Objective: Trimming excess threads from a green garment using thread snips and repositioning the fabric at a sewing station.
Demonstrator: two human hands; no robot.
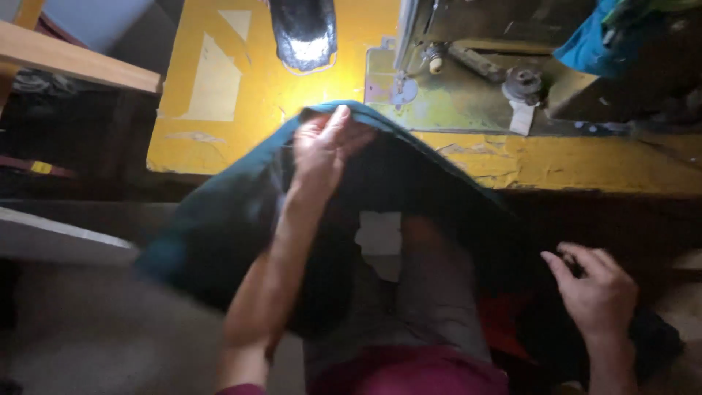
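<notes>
The left hand (pixel 325 150) was raised over the near edge of the yellow desk (pixel 248 88), its fingers closed on the top fold of a dark teal cloth (pixel 219 219). The cloth hung from that grip and spread down over the person's lap. The right hand (pixel 596 292) was lower, near the cloth's right edge, fingers curled; I could not tell whether it pinched the cloth. An old sewing machine (pixel 468 73) stood on the desk behind, with a blue rag (pixel 585 47) beside it.
</notes>
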